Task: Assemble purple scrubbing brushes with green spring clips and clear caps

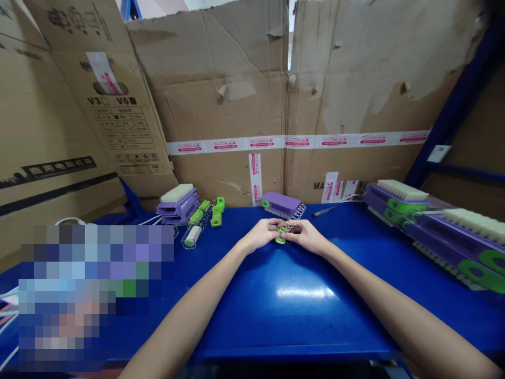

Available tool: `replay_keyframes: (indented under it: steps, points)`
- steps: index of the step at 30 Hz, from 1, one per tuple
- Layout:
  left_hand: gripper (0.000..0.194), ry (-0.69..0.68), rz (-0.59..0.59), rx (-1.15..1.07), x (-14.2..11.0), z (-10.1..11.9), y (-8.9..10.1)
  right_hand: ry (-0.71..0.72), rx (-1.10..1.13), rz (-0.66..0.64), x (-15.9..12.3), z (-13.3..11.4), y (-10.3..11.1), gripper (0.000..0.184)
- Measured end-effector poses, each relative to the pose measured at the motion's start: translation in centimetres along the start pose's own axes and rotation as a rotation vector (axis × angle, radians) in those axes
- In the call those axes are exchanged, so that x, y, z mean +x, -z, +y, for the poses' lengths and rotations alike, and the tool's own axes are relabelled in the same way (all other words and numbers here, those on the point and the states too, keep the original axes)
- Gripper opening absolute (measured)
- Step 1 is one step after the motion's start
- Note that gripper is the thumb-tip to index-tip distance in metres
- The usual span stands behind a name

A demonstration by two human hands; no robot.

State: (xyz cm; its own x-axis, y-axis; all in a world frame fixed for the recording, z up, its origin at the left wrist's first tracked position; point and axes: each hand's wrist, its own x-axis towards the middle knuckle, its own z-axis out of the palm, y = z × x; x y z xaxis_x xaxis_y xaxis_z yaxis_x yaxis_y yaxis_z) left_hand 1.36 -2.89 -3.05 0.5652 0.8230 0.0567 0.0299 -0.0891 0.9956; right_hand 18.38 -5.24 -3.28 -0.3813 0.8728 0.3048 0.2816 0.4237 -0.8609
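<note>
Blue table [300, 326], near its far edge my left hand [260, 236] and right hand [311, 237], green part [281, 240] between, fingers [292, 237] pinched narrowly on it

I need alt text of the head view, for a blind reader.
The left hand and right hand hold a small green part, a coil beside it, over a blue table. Purple brushes lie behind and to both sides; cardboard forms the backdrop.
</note>
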Motion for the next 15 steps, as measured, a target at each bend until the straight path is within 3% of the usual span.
replay_keyframes:
  steps: [6,15]
  points:
    - [0.046,-0.001,0.029,0.017,-0.13,0.01,0.08,0.002,-0.038,-0.038,-0.02,0.2,0.29,0.031]
    - [0.043,-0.01,0.046,0.013,-0.2,-0.05,-0.24,0.077,-0.112,0.06,-0.09,0.28,0.01,0.021]
